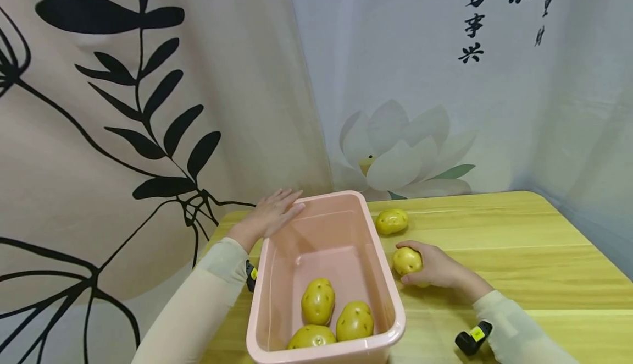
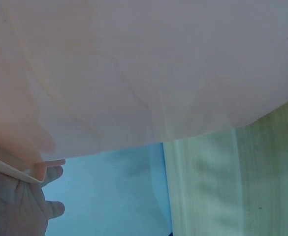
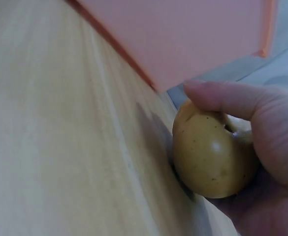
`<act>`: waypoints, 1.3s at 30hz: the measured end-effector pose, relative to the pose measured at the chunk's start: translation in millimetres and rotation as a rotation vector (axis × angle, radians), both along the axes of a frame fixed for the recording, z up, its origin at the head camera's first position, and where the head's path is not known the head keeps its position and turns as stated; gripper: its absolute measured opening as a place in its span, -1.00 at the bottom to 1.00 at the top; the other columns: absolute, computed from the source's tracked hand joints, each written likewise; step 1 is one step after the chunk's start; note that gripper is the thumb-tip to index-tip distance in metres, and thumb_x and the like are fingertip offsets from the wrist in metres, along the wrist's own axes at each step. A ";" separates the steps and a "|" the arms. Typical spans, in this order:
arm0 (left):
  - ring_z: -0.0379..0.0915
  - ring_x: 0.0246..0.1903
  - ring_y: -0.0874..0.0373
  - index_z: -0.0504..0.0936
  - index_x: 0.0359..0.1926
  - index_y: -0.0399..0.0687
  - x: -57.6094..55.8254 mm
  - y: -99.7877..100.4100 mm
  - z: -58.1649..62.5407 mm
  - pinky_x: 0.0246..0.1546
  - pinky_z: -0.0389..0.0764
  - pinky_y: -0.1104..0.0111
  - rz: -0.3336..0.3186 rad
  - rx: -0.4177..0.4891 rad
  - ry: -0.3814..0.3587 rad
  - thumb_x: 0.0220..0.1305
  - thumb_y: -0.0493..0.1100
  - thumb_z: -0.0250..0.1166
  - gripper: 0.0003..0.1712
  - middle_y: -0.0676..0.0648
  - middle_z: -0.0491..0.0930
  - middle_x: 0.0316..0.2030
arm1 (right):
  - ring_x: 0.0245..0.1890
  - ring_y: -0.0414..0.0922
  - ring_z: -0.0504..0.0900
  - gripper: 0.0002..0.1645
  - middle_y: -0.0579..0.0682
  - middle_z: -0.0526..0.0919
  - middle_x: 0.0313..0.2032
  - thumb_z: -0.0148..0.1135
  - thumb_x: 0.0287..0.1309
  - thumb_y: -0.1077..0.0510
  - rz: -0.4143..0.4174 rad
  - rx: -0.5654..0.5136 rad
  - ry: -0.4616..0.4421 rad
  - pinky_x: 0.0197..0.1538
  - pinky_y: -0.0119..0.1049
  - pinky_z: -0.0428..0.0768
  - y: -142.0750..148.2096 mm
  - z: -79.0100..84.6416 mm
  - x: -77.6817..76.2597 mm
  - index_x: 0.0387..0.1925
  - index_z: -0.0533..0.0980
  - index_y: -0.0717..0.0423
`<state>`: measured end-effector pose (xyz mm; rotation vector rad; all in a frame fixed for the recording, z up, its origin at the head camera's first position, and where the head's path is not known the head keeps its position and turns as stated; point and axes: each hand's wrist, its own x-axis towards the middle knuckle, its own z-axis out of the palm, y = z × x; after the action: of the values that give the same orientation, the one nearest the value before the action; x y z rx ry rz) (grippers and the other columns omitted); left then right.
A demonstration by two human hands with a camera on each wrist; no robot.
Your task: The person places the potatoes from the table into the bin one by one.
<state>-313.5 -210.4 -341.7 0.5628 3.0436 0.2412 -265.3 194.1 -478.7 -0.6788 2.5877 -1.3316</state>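
A pink plastic bin (image 1: 368, 345) stands on the table with three yellow potatoes at its near end: one upper potato (image 1: 318, 301), one right potato (image 1: 355, 320) and one low potato (image 1: 311, 337). My left hand (image 1: 269, 215) rests on the bin's far left corner, fingers stretched across the rim; the left wrist view shows the hand (image 2: 18, 204) against that rim. To the right of the bin, my right hand (image 1: 437, 265) grips a potato (image 1: 407, 260) between thumb and fingers. The right wrist view shows this potato (image 3: 212, 152) close to the tabletop; whether it touches is unclear.
Another potato (image 1: 392, 221) lies on the wooden table (image 1: 494, 226) by the bin's far right side. Behind the table hang printed curtains (image 1: 420, 78). Small black devices (image 1: 473, 338) are worn at both wrists.
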 end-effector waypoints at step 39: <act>-0.30 0.47 -0.05 0.04 0.50 0.27 -1.0 -0.6 -2.1 0.40 -0.22 -0.06 0.027 0.026 0.007 0.32 0.51 -0.37 -0.15 -0.08 -0.02 0.48 | -0.08 -0.09 0.61 -0.64 -0.03 0.56 -0.03 0.03 0.38 0.25 0.066 -0.856 -0.404 -0.09 -0.17 0.65 11.4 10.4 0.4 0.17 0.39 -0.03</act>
<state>-314.6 -211.0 -343.8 0.5261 3.0604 0.2801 -264.9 205.4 -468.4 -0.4981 1.6112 -2.2685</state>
